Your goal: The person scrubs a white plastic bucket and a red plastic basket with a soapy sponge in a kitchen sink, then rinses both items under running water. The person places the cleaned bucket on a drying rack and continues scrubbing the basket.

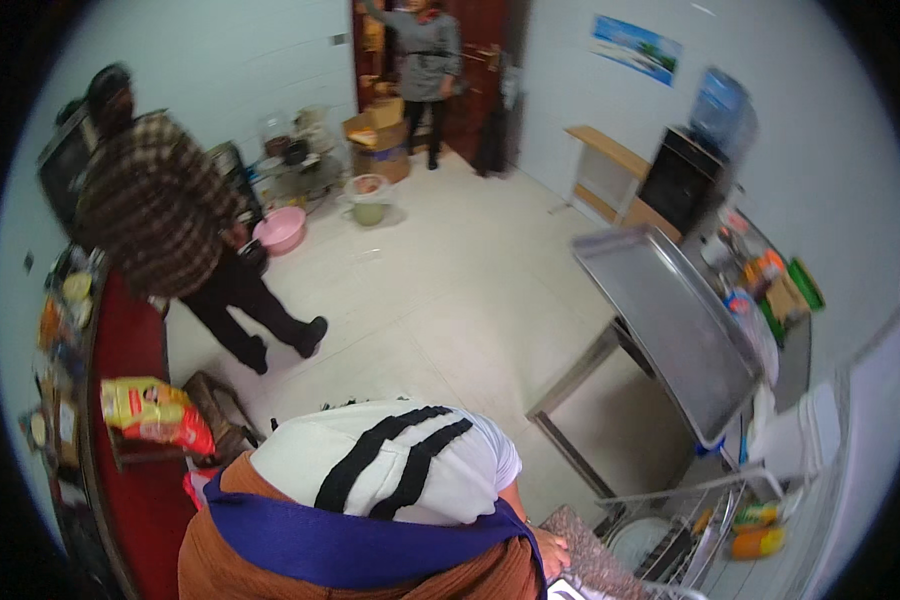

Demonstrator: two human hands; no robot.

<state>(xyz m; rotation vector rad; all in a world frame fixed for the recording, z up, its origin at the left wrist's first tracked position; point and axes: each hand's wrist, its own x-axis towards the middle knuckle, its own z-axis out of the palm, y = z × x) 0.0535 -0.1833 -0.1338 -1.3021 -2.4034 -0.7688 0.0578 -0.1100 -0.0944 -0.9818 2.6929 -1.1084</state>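
Note:
A torso in a white garment with black stripes (390,465), a blue band (360,544) and brown ribbed cloth (225,555) fills the bottom centre. From its short sleeve at the lower right comes a bare arm, whose hand, apparently my right hand (551,553), lies against the edge of a speckled stone counter (585,547). Its fingers are partly cut off from sight, so what it holds, if anything, cannot be told. A white, dark-edged object (564,590) shows just below it at the picture's rim. My left hand is out of view.
A steel tray (667,322) sits tilted on a metal frame at right, above a wire dish rack (690,517). At left, a person in a checked shirt (157,202) stands near a red-topped counter (127,352) and a pink basin (281,230). Another person (429,60) stands at the doorway.

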